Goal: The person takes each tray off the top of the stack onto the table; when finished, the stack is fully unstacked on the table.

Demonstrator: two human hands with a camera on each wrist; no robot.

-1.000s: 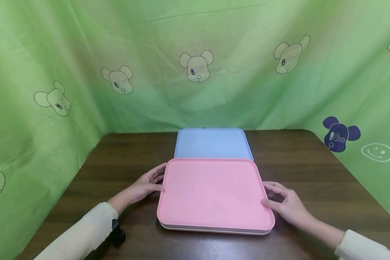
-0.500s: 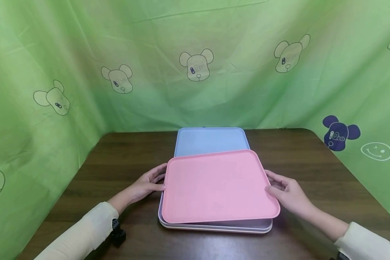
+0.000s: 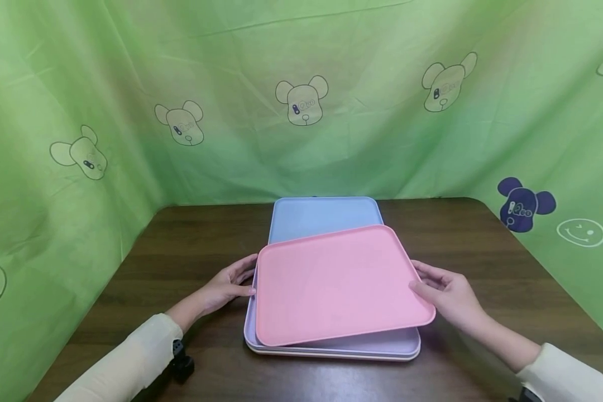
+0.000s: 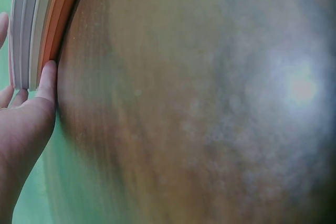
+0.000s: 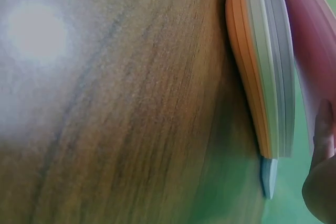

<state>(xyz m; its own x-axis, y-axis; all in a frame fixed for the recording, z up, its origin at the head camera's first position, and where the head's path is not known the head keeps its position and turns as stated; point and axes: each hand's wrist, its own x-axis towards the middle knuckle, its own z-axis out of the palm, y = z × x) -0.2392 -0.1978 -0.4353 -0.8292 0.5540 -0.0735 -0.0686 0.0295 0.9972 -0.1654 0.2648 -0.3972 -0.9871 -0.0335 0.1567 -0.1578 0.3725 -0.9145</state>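
**While its right side is up, the flat pink plastic-looking tray (image 3: 339,287) isn't off the stack of rectangular trays (image 3: 331,353) yet**

Head view: the right hand (image 3: 449,293) has the pink tray pinched at its right edge, thumb on top. It's tilted over a pale lilac rounded-corner tray (image 3: 382,339), left edge apparently down on the stack. The left hand (image 3: 226,287) rests loosely at the stack's left side, thumb touching the rim. Behind, a light blue rectangular tray (image 3: 326,215) lies on the dark wood-grain table (image 3: 196,223).

Left wrist view: fingers kinda spread along the stack's side, one tip on the orange bottom layers (image 4: 62,14). Not wrapped round anything that I can make out.

Right wrist view: clear gap between the pink tray and the greyish upper layers (image 5: 285,77).

Looks like peeling off the top tray to me. I reckon next the left edge needs freeing, without dragging the lilac one along.
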